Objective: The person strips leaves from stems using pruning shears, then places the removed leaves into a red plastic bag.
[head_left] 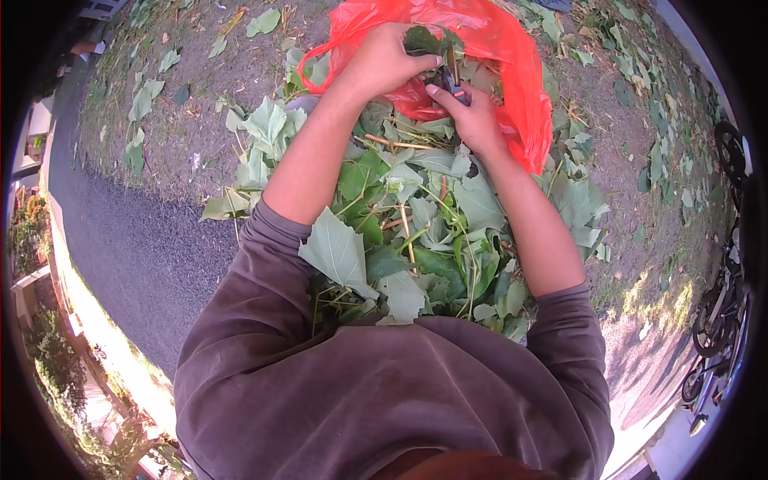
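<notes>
My left hand [392,60] is closed on a dark green leaf [422,42], held over the mouth of a red plastic bag [524,88]. From the right, my right hand [474,116] grips pruning shears [454,80] by their dark handles. The shears' blades point away from me, right beside the leaf. Inside the bag some leaves show, partly hidden by my hands. Between my forearms and close to my body lies a big heap of cut leaves and stems [424,216].
Bare soil with scattered leaves [144,100] stretches out on both sides. Dark asphalt [152,248] runs along the left. Parked motorcycles [716,312] stand at the right edge, and plants [52,360] line the lower left.
</notes>
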The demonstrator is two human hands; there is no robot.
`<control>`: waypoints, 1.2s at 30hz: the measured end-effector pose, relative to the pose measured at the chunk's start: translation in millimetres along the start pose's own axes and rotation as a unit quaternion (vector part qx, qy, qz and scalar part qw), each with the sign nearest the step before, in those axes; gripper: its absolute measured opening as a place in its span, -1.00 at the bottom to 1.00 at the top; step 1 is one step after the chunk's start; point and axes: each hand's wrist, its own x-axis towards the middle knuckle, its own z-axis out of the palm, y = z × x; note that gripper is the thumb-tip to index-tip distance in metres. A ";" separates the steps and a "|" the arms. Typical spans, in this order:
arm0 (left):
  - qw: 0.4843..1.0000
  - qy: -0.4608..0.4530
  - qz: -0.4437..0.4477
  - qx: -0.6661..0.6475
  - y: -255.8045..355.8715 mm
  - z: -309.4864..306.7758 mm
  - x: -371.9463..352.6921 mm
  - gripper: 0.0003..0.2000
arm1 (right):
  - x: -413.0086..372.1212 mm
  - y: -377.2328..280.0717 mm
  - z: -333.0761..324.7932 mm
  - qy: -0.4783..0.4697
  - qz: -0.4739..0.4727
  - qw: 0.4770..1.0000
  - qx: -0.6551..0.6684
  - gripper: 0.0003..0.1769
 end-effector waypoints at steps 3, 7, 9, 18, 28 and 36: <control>1.000 0.006 0.024 0.015 1.7 1.8 -1.9 -0.63 | 3.8 5.6 0.5 0.012 -0.001 1.000 -0.006 -0.43; 0.996 -0.003 0.018 0.082 18.7 -1.9 -9.0 -0.64 | 7.3 9.9 -0.7 0.023 0.000 1.000 -0.003 -0.51; 0.997 0.006 -0.006 0.075 25.4 -3.6 -9.6 -0.65 | 5.4 8.4 -0.3 0.032 -0.002 0.999 -0.003 -0.53; 0.995 0.064 -0.014 -0.078 4.9 -3.4 1.0 -0.71 | 8.2 16.3 5.9 -0.023 -0.055 0.989 0.139 -0.47; 0.999 0.018 -0.003 -0.040 -2.2 6.2 -0.6 -0.71 | 4.0 13.9 4.0 -0.039 -0.072 0.985 0.153 -0.42; 1.000 0.017 -0.011 0.016 1.3 5.2 -2.1 -0.67 | 4.5 10.6 1.1 0.000 -0.010 0.999 0.041 -0.46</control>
